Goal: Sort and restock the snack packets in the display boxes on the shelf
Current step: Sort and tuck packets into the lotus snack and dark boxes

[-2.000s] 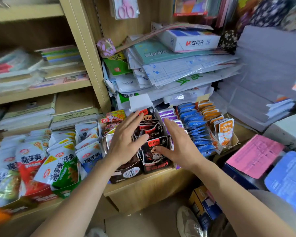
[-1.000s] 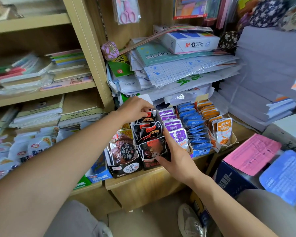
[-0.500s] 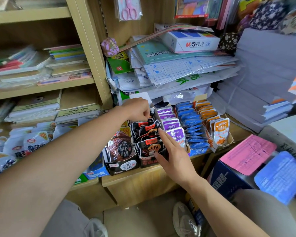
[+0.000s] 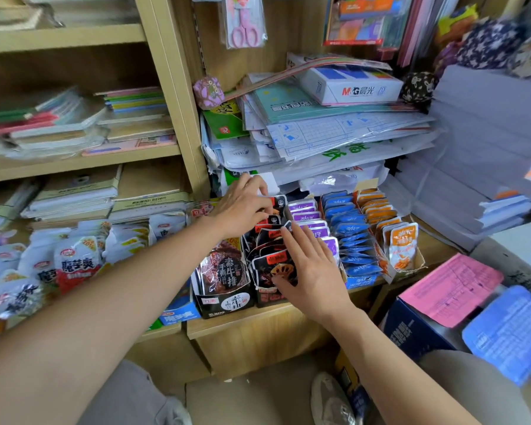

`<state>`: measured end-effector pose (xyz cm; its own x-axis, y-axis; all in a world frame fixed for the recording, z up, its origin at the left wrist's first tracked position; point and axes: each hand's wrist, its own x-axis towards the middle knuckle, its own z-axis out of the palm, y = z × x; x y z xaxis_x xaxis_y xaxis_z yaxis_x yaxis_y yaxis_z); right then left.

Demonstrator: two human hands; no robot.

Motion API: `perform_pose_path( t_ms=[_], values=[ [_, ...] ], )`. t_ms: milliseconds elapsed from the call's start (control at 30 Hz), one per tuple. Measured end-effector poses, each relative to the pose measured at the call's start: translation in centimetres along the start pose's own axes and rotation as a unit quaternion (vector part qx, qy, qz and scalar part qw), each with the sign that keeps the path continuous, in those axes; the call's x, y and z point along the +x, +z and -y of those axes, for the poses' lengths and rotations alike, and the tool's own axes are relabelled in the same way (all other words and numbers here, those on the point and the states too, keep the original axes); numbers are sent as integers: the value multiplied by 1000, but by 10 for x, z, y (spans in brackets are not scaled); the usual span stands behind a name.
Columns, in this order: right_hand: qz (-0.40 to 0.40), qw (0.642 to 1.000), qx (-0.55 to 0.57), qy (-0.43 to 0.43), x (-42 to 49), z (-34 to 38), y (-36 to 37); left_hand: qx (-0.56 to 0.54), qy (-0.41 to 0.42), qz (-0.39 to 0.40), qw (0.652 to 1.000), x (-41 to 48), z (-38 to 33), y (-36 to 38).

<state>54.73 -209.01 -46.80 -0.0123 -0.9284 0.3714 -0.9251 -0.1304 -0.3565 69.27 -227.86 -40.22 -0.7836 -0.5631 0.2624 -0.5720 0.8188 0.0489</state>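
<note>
The black snack packets [image 4: 269, 240] stand on edge in a narrow display box [image 4: 265, 298] at the front edge of the lower shelf [image 4: 258, 325]. Theirs is the untidy row: several lean and fan apart where the neighbouring rows stand square. The left hand [image 4: 242, 207] reaches to the back of the row, its fingers curled down over the tops of the rearmost packets and gripping them. The right hand [image 4: 311, 271] lies flat against the row's right flank, fingers straight and together, thumb by the frontmost packet. It holds nothing and only presses.

Just to the right, the purple packets [image 4: 311, 223], blue packets [image 4: 351, 240] and orange packets [image 4: 393, 231] file neatly in their own boxes, filled from front to back. As I judge it, those three need nothing more. Just to the left, a box of dark steak-style packets [image 4: 224, 271] stands filled, its front packet facing out.

Further left along the shelf, white-and-red konjac packets [image 4: 74, 262] lie in a loose heap — which box each belongs to cannot be told from here. That heap looks like the largest share of the work left, after the black row is squared up.

Above the boxes sits a stack of sleeved paper [image 4: 319, 139], with an M&G carton [image 4: 350, 85] on top.
</note>
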Motion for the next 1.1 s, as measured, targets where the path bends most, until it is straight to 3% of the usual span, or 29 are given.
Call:
perform_pose_path(
  t_ms=[100,300,533,633,767,900,1000,1100],
  values=[
    [16,997,-59,-37,9,3,1,-41,8,2,999,0,3,1],
    [47,995,-80,-19,21,-1,6,-94,3,1,996,6,4,-2],
    [93,996,-9,-16,25,-5,1,-142,-62,-6,988,8,1,-4],
    [72,997,15,-8,22,-5,-7,-181,-94,0,979,0,-1,-7],
    [19,1000,-11,-5,26,4,-22,-218,-150,-81,961,-36,-2,-22],
    [13,999,-32,-10,51,20,-32,-199,-212,-121,949,-102,-13,-29],
    [80,994,-69,-14,73,24,-15,-148,-228,-94,958,-151,-20,-19],
    [174,977,-122,-6,83,19,15,-109,-188,-56,974,-184,-24,-5]
  ],
)
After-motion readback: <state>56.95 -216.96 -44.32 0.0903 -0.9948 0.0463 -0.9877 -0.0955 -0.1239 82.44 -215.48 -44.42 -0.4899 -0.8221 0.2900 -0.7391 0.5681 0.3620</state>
